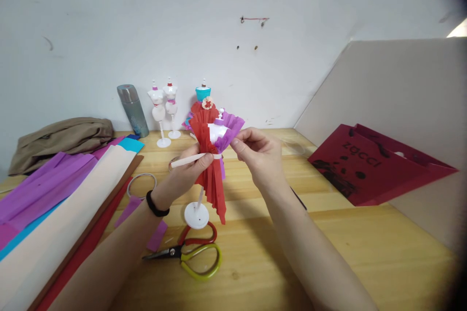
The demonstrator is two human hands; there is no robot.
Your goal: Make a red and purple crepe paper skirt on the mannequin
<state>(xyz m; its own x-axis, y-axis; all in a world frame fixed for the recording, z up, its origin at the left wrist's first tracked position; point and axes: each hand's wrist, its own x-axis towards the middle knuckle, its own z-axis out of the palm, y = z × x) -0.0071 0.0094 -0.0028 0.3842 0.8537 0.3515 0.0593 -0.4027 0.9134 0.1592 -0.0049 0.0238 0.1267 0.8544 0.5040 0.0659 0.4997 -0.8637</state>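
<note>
**Q:** State the position of the workpiece.
**A:** The small mannequin (218, 131) is held upright with a slight lean, between both hands, above the middle of the table (262, 262). Red paper (215, 189) and purple paper (235, 124) flare outward at its top edge; the red also hangs below the waist in a point.

**Q:** Specify each hand.
**A:** The left hand (186, 170) is closed in at the waist, thumb pressing a white strip (188, 160) there. The right hand (257, 153) is narrow, thumb and forefinger together at the purple paper's lower edge (whether they grip it, I cannot tell).

**Q:** Define the clearances.
**A:** Scissors (177, 252) lie just in front of the white base (197, 218), blades toward the left. A ring (130, 188) and stacked paper sheets (73, 209) restrict the left side. Toward the rear, two bare mannequins (158, 112) stand near the wall (146, 19). To the right, bare tabletop extends past the right forearm; a red bag (350, 165) bounds that side, well apart from the hand.
</note>
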